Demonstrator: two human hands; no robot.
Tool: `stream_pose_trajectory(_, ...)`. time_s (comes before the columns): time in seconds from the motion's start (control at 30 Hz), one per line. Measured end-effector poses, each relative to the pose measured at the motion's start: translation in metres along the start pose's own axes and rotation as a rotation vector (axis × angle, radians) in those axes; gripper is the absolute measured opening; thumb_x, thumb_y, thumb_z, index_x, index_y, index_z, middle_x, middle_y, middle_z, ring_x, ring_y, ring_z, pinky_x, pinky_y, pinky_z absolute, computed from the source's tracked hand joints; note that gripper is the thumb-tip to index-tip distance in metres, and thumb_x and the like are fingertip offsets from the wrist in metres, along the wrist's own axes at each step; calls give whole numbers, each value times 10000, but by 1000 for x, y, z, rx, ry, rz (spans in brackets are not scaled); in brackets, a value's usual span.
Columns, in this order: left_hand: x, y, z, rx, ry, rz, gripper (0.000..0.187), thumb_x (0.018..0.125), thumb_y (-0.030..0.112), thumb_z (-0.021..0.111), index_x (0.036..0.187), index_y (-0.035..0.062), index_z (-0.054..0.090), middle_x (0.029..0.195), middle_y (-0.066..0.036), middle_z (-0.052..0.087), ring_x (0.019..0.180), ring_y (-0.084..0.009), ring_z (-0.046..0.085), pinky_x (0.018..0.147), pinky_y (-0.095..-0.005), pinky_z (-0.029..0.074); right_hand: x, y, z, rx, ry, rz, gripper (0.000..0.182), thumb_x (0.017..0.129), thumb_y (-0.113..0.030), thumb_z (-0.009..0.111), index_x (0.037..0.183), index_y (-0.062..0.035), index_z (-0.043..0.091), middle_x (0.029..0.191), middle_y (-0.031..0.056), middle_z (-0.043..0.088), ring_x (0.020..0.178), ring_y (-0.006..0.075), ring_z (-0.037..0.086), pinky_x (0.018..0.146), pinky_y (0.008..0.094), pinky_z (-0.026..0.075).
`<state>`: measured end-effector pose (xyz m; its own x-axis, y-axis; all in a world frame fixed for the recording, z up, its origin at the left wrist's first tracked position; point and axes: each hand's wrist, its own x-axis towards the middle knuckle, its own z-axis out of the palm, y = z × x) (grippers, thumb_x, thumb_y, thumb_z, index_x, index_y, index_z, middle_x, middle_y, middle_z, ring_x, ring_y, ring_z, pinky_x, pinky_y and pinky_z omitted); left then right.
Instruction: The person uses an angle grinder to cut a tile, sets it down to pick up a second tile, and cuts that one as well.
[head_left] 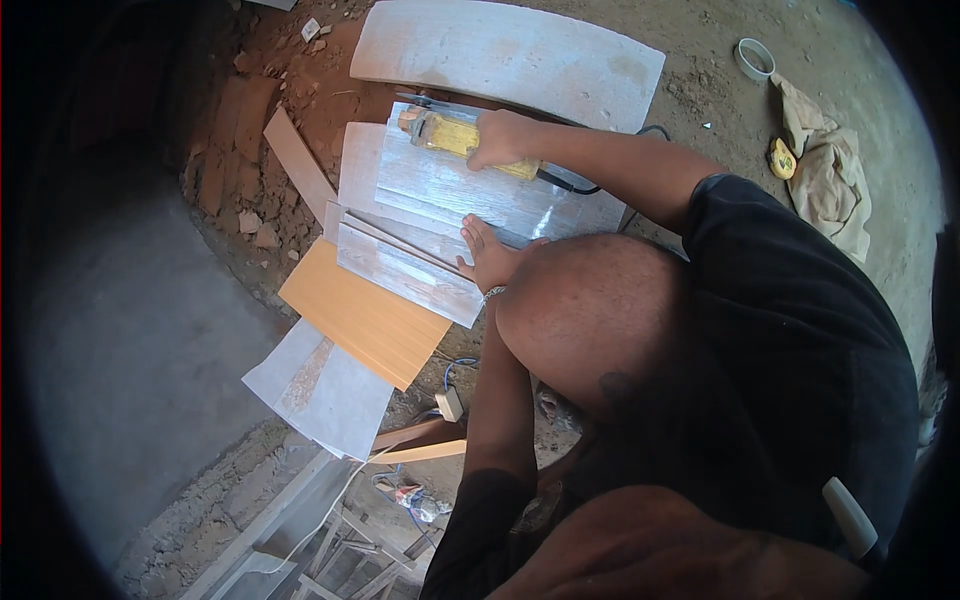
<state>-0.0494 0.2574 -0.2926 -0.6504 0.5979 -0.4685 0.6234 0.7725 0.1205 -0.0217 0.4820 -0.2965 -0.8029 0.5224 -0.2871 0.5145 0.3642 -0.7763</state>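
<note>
My right hand (503,140) is wrapped round the yellow body of an angle grinder (447,134). The grinder's disc end points left, over the upper left part of a glossy grey wood-patterned tile (425,185). Below it, my left hand (487,257) lies with fingers spread near the tile's lower edge and holds nothing. Close to its fingertips is a narrower grey tile piece (400,268), with a thin strip (400,240) along its upper side. My bent knee (590,310) is beside the left hand. Whether the disc touches the tile cannot be made out.
A large pale slab (510,55) lies beyond the grinder. Orange-brown tiles (365,310) and grey tiles (335,390) overlap at lower left. A black cord (566,184) trails from the grinder. A tape measure (782,158), cloth (830,180) and round container (754,60) are at upper right.
</note>
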Motion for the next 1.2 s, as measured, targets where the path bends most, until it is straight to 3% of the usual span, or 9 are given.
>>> stream_pose_trajectory(0.1,0,0,1,-1,-1,-1,1416,641,589,869,1604,-26,34,1690,-194,163,1582,-270,111,1233,-600,69,-3,-3,-2,-18,4,12,600,670,-453,752,896,102,736,901,290,718,855,381,721,768,435,568)
stream_pose_trajectory(0.17,1,-2,3,-11,7,0,1417,636,585,873,1607,-20,37,1690,-191,164,1582,-270,113,1232,-603,63,-5,-7,-7,-18,-63,26,678,679,-416,766,1016,164,672,965,319,704,910,382,715,805,415,563)
stream_pose_trajectory(0.7,-1,0,0,77,15,-26,1419,619,667,844,1615,1,83,1695,-143,187,1576,-267,133,1231,-611,52,-25,5,-6,-14,-87,24,653,674,-415,762,978,158,683,932,314,702,877,390,709,783,426,558)
stream_pose_trajectory(0.77,-1,-2,3,86,39,-12,1409,627,673,837,1614,0,90,1693,-146,188,1575,-272,131,1231,-610,49,-33,14,-3,-31,-37,17,574,668,-412,754,876,123,723,865,306,706,823,385,715,740,439,561)
stream_pose_trajectory(0.9,0,-5,6,88,55,2,1409,632,674,834,1613,-3,82,1693,-153,184,1576,-274,125,1231,-611,50,-49,26,3,-16,27,8,579,666,-410,753,881,127,721,868,310,704,824,391,714,742,440,564)
stream_pose_trajectory(1.0,2,-3,5,91,36,1,1406,641,673,829,1612,-7,74,1693,-162,175,1577,-275,119,1228,-618,49,-50,22,-1,-57,25,5,565,665,-402,753,885,118,727,876,303,709,829,392,714,743,439,567)
stream_pose_trajectory(1.07,4,-2,4,109,10,-14,1403,649,669,827,1611,-13,66,1694,-166,166,1578,-278,113,1226,-628,49,-46,8,-8,-42,-89,48,632,667,-402,764,968,149,696,931,320,702,882,402,710,790,431,563)
stream_pose_trajectory(1.2,3,-1,3,111,13,-14,1407,650,668,827,1610,-16,61,1691,-169,178,1579,-286,105,1225,-632,50,-24,-8,-7,-54,-66,32,550,662,-396,753,898,101,739,877,290,715,829,380,719,736,436,569)
